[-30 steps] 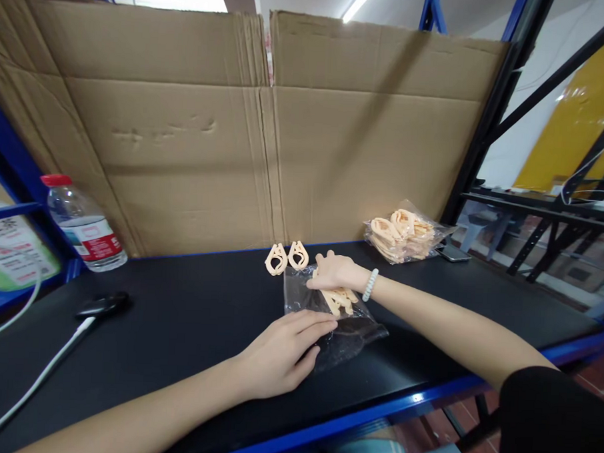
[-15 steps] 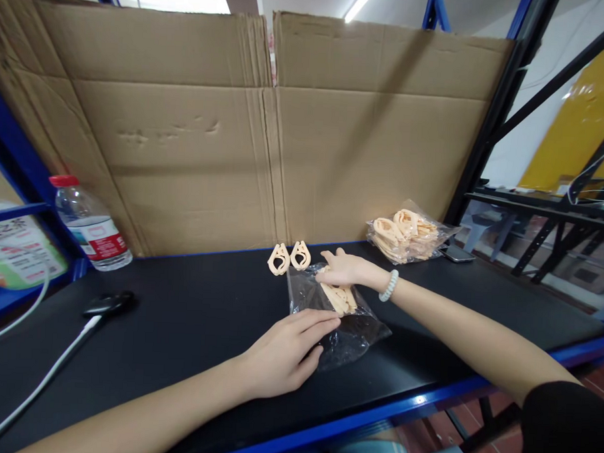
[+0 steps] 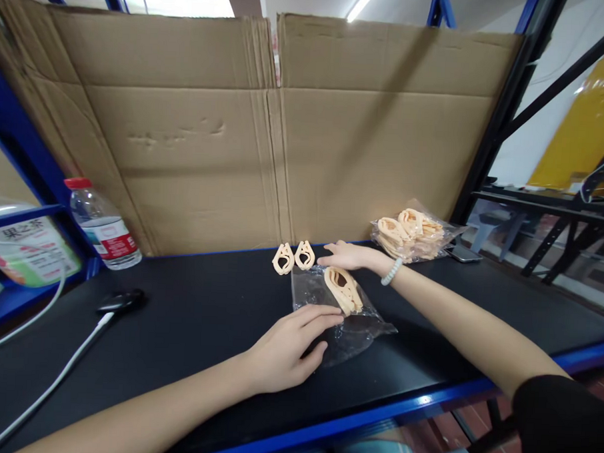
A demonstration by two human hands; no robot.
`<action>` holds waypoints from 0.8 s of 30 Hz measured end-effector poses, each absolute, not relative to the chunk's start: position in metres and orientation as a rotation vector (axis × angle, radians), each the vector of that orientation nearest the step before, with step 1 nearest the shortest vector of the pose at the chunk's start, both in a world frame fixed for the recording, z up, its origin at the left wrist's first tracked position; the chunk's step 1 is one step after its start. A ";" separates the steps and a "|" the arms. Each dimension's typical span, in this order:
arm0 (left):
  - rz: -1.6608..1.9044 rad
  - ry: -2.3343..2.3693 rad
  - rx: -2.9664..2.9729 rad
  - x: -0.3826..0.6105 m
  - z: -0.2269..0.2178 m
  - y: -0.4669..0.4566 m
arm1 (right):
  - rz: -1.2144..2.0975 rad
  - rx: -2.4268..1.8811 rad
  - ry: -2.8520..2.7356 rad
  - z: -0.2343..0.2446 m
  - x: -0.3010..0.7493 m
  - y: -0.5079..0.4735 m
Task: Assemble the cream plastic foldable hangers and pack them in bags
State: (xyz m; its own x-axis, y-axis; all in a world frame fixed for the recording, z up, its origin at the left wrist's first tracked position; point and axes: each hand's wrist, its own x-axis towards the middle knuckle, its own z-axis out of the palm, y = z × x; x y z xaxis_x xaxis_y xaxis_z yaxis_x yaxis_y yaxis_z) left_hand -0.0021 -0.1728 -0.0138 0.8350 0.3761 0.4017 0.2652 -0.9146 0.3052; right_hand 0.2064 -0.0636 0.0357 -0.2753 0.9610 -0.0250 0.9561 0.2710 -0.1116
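A clear plastic bag [image 3: 321,347] lies flat on the black table in front of me. A peach-coloured, teardrop-shaped plastic piece [image 3: 343,292] rests on or in it; I cannot tell which. My left hand [image 3: 297,346] lies over the bag's left side, fingers stretched out, the tips at the lower end of that piece. Just beyond the bag, my right hand [image 3: 349,255] reaches with fingers extended and holds nothing. Its fingertips are close to two similar upright-looking loops, a left piece [image 3: 283,259] and a right piece [image 3: 305,255], which sit side by side near the cardboard.
A filled bag of peach pieces [image 3: 412,232] stands at the back right, beside a phone-like flat object [image 3: 463,253]. On the left are a water bottle [image 3: 106,234] and a black device [image 3: 121,301] with a white cable. Cardboard [image 3: 199,155] walls off the back.
My right hand has moved off the piece on the bag, a little farther back, uncovering its looped top. My left hand keeps its place on the bag. The view has shifted slightly.
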 end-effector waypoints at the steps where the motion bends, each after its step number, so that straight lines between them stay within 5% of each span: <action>1: 0.711 0.504 2.759 -0.003 -0.013 -0.173 | 0.139 -1.805 -2.520 0.037 0.209 -0.053; 11: 0.595 0.889 2.829 -0.010 0.002 -0.175 | -0.214 -1.247 -2.839 0.021 0.183 0.009; 24: 0.708 0.875 2.801 -0.011 -0.012 -0.170 | 0.019 -1.447 -2.800 0.025 0.247 0.004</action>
